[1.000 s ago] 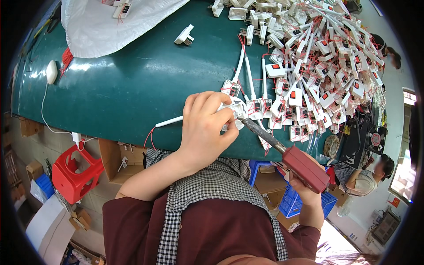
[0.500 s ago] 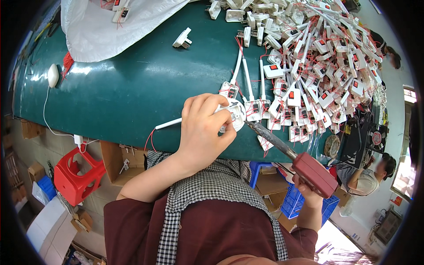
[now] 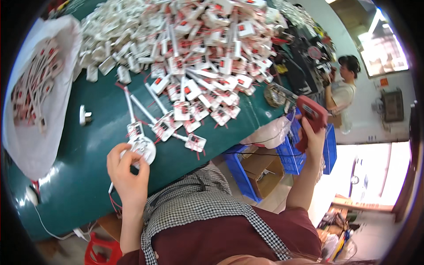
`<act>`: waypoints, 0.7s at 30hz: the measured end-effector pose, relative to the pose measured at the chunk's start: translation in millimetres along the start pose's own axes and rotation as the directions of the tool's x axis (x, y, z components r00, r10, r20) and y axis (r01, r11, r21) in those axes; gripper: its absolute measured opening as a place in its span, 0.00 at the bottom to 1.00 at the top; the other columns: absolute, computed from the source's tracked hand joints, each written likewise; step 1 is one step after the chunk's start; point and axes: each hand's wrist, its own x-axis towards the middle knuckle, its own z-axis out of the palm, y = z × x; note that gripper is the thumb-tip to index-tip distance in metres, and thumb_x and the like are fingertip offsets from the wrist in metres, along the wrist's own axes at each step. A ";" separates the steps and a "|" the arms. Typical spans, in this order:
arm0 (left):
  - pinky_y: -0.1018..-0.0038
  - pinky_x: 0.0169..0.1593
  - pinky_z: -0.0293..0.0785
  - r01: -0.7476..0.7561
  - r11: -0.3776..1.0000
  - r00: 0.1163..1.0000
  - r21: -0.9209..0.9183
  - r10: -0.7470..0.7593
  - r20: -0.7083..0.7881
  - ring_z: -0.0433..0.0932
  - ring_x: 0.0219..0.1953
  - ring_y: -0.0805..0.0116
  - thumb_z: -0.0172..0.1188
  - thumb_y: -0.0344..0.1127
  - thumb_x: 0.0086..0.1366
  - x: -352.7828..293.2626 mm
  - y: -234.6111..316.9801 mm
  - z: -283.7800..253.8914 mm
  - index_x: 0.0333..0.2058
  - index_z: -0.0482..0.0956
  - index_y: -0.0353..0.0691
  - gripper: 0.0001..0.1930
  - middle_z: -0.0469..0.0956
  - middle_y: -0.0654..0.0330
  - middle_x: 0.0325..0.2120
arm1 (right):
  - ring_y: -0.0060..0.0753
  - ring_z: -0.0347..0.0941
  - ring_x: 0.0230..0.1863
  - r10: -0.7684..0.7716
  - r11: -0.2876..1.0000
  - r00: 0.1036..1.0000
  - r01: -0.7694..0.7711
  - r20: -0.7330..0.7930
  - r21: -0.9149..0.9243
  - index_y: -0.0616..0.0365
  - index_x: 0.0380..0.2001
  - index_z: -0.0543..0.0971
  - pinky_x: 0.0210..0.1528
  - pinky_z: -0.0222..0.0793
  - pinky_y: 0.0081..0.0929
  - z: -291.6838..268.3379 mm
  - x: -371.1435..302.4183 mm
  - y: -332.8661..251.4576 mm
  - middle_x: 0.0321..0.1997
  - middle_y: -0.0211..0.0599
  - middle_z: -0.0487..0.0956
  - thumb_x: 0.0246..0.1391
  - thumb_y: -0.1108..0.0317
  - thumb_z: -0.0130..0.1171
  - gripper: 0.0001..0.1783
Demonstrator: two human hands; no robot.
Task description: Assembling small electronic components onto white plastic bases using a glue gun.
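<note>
My left hand (image 3: 130, 181) rests at the near side of the green table, its thumb and fingers pinched on a round white plastic housing (image 3: 149, 151). Just beyond the housing lies a small white switch case (image 3: 135, 129) with red wires and a white stem. My right hand (image 3: 314, 137) is wrapped round the red handle of a soldering iron (image 3: 312, 111), raised at the table's right edge. The iron's metal shaft points left to a round brownish tub (image 3: 274, 96); whether its tip touches what is inside, I cannot tell.
A large heap of white plugs and switch cases (image 3: 198, 57) with red wires covers the far table. At left lies a white sack (image 3: 48, 145) of similar parts; a single plug (image 3: 85, 115) sits beside it. Blue crates (image 3: 291, 154) stand below right. A co-worker (image 3: 342, 90) sits farther right.
The view has swung to the right. My right hand has lifted the soldering iron away from the round housing and over to the tub. My left hand still pinches the housing.
</note>
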 end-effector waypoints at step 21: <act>0.68 0.43 0.70 -0.280 0.942 0.959 -0.186 0.283 -0.010 0.73 0.40 0.59 0.68 0.29 0.46 19.2 -2.0 -31.8 0.39 0.75 0.39 0.19 0.73 0.55 0.38 | 0.21 0.68 0.43 -0.324 0.532 0.938 0.077 0.119 0.843 0.60 0.70 0.42 0.27 0.62 0.11 -45.4 -9.7 -2.2 0.71 0.47 0.53 0.55 0.73 0.58 0.46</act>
